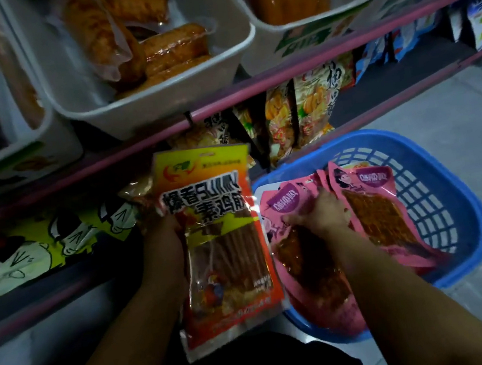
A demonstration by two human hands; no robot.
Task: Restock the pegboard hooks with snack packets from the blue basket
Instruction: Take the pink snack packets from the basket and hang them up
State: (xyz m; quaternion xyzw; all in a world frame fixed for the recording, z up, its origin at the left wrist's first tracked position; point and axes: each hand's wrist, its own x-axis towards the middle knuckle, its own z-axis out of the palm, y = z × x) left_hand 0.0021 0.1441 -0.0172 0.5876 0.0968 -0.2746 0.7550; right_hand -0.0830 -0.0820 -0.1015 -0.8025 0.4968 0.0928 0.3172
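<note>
Snack packets in pink (pixel 372 211) lie in the blue basket (pixel 436 187), long axis running away from the person; right hand (pixel 319 213) sits on top, fingers pinching one, while left hand (pixel 164 238) grips an orange packet (pixel 220 246) upright, just left of the basket

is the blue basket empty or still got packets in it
Not empty. Several pink packets lie in the blue basket, and the right hand rests on them.

You see a blue basket (pixel 436 187) of slatted plastic, glossy film packets (pixel 220 246) in orange and pink (pixel 369 211), smooth white plastic bins (pixel 161 101), and a matt grey floor (pixel 469 109).
</note>
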